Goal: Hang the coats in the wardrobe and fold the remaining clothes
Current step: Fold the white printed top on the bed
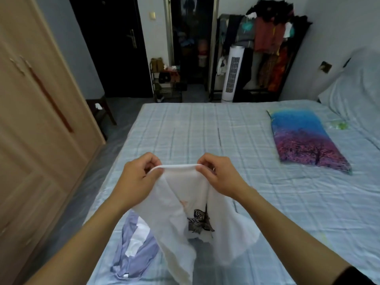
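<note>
Your left hand (pixel 139 177) and your right hand (pixel 220 175) are both raised over the near part of the bed (pixel 205 130), level with each other and a little apart. Each grip is narrow and closed on cloth: thumb and curled fingers pinch the top edge of a white T-shirt (pixel 181 219), one hand at each end of a short band of hem or collar that runs taut between them.

From that band the T-shirt hangs down toward you in loose folds, off the bed at the top and bunching lower down near the bottom edge of the view. A dark printed design (pixel 199 221) shows on its front, partly hidden in a fold.

Just left of the hanging T-shirt, under your left forearm, a lilac and white garment (pixel 133 249) lies crumpled on the bed near its left edge. Whether the T-shirt touches it, you cannot tell.

The bed is covered in a pale blue checked sheet. Farther off on the right side lies a pillow (pixel 304 138) with a blue and purple print, well apart from your hands.

A light wooden wardrobe (pixel 37 120) stands along the left wall, doors closed. At the far wall a rack of hanging clothes (pixel 271 42) stands behind a white tower fan (pixel 233 75).
</note>
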{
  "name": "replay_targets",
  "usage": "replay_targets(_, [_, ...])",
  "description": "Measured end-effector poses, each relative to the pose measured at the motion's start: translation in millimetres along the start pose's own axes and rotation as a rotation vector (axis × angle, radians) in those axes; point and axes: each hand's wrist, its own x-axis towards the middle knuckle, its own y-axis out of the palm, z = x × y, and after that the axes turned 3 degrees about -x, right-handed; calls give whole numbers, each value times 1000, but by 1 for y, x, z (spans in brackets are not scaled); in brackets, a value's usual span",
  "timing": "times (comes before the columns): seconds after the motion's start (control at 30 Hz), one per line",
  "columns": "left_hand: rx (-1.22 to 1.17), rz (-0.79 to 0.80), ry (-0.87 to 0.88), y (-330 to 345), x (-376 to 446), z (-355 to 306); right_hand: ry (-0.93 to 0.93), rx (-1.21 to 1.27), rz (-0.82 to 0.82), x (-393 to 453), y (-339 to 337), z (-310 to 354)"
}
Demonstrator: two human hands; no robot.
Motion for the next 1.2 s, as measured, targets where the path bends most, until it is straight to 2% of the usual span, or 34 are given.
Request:
replay_targets(0.17, [198, 84, -88, 15, -14, 57, 163, -55, 138, -17, 58, -21])
replay_targets(0.27, [366, 94, -217, 20, -25, 92, 180, -100, 218, -28, 80, -26])
replay_targets(0.43, [369, 183, -306, 34, -48, 123, 228, -144, 329, -50, 92, -41])
replay_targets(0.6, [303, 286, -393, 60, -69, 139, 401, -207, 360, -80, 100, -74])
replay_targets(0.8, [354, 448, -419, 95, -80, 157, 591, -240, 430, -115, 106, -116])
replay_targets(1.2, [364, 844, -324, 233, -73, 154, 871, -169, 488, -183, 125, -183])
